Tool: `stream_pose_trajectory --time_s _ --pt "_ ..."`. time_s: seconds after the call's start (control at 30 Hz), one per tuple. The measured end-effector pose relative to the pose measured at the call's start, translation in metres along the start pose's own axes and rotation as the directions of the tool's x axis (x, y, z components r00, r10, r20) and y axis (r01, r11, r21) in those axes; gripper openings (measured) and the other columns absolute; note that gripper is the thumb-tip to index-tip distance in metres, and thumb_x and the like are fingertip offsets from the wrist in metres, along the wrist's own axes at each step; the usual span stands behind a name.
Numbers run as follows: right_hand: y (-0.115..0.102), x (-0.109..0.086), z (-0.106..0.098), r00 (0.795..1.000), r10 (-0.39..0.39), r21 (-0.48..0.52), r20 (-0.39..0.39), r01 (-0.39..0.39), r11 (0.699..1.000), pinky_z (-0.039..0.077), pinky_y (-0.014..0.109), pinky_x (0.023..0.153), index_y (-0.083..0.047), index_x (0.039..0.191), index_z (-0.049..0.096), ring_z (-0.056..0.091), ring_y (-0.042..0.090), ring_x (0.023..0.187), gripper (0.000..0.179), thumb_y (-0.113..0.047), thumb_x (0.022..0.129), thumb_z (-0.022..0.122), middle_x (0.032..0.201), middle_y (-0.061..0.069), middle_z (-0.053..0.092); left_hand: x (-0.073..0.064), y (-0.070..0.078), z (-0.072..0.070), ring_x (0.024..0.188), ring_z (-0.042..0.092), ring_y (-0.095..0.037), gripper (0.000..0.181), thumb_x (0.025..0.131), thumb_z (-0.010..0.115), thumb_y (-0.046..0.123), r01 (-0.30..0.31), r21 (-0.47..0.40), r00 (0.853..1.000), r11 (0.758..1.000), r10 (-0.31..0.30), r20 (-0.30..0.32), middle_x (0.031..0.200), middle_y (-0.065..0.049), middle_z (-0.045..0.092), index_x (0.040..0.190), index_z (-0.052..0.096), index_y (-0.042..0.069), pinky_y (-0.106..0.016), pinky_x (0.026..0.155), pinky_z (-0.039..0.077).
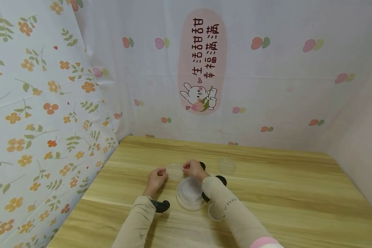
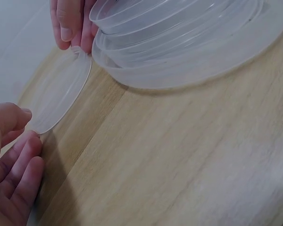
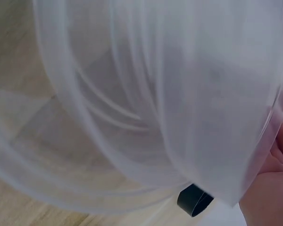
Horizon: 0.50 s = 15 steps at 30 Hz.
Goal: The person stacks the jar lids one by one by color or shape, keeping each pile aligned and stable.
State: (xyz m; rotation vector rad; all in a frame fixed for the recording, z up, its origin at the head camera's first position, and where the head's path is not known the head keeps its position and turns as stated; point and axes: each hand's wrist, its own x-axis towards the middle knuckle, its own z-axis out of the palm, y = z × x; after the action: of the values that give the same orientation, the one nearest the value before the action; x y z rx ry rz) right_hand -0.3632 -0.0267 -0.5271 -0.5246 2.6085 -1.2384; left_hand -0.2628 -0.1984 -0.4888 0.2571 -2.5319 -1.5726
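Note:
A thin, clear round plastic lid is held between both hands just beyond a stack of clear round plastic lids or shallow containers. My left hand pinches its left edge between thumb and fingers. On the opposite edge, the fingers of my right hand grip the rim. The left wrist view shows the lid tilted above the wood, with the stack beside it. In the right wrist view the stack fills most of the picture and hides much of the right hand.
Another clear round disc lies on the wooden table to the right. A small clear round piece sits near the right forearm, partly covered by the sleeve. Patterned cloth hangs behind the table and on the left.

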Motion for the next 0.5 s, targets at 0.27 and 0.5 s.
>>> stream_pose_trajectory --time_s 0.27,0.5 --pt "-0.007 -0.009 -0.004 0.997 -0.075 0.019 0.005 0.075 0.997 0.047 0.025 0.058 -0.003 0.098 0.066 0.058 0.013 0.068 0.022 -0.019 0.083 0.061 0.08 0.004 0.062 -0.003 0.002 0.002 0.08 0.055 -0.024 0.027 0.079 0.059 0.003 0.006 -0.01 1.0 1.0 -0.006 -0.031 0.085 -0.015 0.061 0.102 0.06 -0.01 -0.025 0.062 0.044" --pt "-0.059 -0.037 -0.025 1.0 0.021 0.045 0.021 -0.022 0.999 0.049 0.03 0.065 0.004 0.104 0.062 0.059 0.021 0.079 0.024 -0.006 0.084 0.054 0.089 0.011 0.062 -0.001 0.006 0.001 0.081 0.055 -0.025 0.025 0.077 0.059 0.002 0.0 -0.063 0.997 0.998 -0.004 -0.076 0.085 -0.015 0.06 0.1 0.061 -0.009 -0.025 0.06 0.046"
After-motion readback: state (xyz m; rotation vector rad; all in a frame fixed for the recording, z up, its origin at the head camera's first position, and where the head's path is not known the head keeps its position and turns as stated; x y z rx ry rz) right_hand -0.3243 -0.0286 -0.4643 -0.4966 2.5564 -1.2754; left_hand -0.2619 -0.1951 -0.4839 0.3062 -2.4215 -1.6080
